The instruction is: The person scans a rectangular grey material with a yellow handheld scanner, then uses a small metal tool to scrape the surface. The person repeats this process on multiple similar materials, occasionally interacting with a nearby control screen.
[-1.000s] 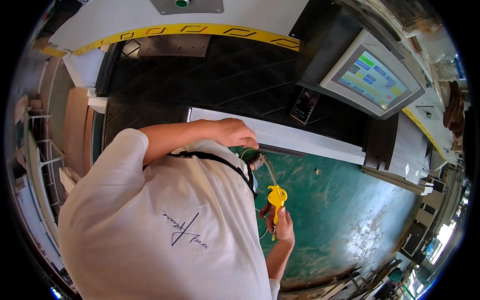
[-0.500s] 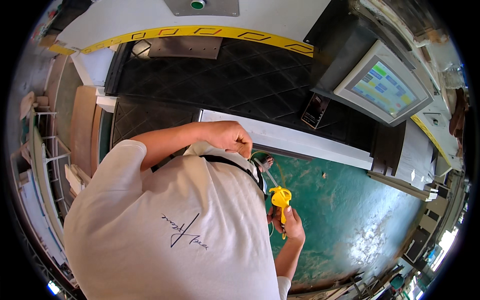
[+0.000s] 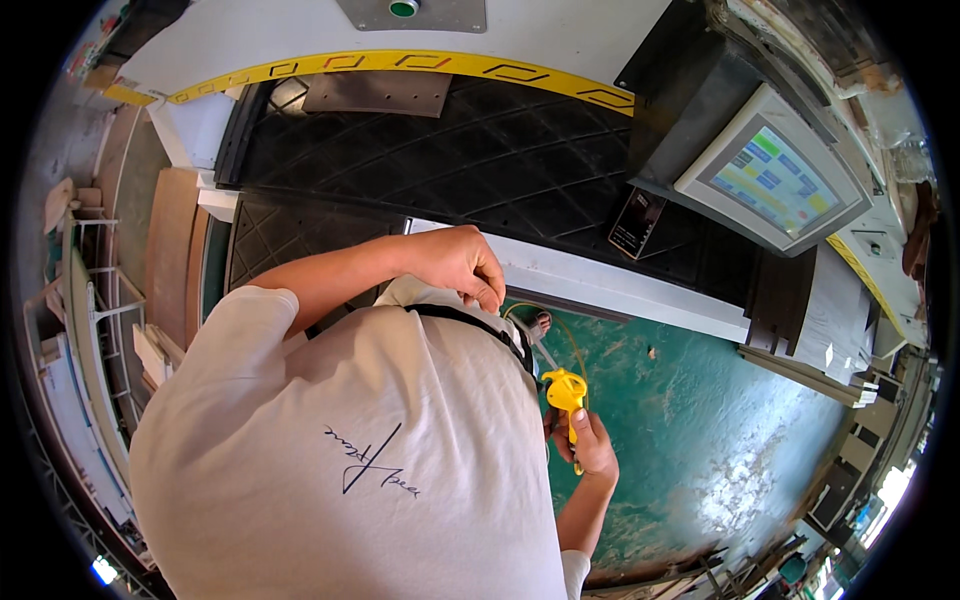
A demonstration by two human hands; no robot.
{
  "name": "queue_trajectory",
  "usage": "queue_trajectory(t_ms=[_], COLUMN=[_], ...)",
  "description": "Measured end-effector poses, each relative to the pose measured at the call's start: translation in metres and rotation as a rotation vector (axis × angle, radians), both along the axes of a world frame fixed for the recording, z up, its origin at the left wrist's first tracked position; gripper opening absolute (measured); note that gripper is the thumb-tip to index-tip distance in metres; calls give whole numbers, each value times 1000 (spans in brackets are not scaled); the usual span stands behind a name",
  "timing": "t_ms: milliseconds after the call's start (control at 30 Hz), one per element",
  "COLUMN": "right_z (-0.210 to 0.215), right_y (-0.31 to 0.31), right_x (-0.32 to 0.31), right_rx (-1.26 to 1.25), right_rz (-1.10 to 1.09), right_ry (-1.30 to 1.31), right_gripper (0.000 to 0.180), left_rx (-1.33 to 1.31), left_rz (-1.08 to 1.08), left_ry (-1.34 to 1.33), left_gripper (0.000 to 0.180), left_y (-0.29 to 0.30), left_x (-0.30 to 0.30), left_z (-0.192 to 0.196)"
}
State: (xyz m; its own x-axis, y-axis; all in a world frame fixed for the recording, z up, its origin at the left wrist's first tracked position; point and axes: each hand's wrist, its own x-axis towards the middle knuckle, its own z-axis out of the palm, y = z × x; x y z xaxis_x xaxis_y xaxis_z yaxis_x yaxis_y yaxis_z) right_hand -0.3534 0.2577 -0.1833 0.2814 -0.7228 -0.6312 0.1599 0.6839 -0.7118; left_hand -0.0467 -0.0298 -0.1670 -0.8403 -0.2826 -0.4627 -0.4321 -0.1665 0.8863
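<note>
My right hand [image 3: 594, 445] is closed round the handle of a yellow air blow gun [image 3: 566, 388], beside my right hip. The gun's thin nozzle points up and to the left, toward my waist. A thin yellowish hose [image 3: 575, 340] loops past it above the floor. In front of my waist hangs my left hand [image 3: 462, 266], with the fingers bent down and the tips drawn together. Whatever those fingertips may hold is too small or hidden to make out. Part of a foot [image 3: 542, 321] shows just past the nozzle.
Ahead stands a machine with a black quilted bed [image 3: 420, 150], a white front edge [image 3: 590, 280] and a yellow striped strip [image 3: 400, 62]. A control screen [image 3: 775, 180] juts out at the right, above a small black box [image 3: 636, 222]. Boards and racks [image 3: 95, 310] line the left; the floor [image 3: 720, 420] is green.
My left hand has turned, and its fingers now hang lower and looser from the wrist. The blow gun has stayed in my right hand with little movement. The view has shifted slightly.
</note>
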Motion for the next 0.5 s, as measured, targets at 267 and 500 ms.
queue_trajectory(t_ms=[267, 500], right_z=[0, 4], right_y=[-5, -9], right_x=[-8, 1], right_rx=[51, 37], right_rz=[75, 26], right_ry=[-20, 46], right_gripper=[69, 69], left_rx=[-163, -201], left_rz=[7, -40], left_ry=[81, 74], left_gripper=[17, 17], left_y=[-1, -1], left_x=[3, 9], left_z=[2, 0])
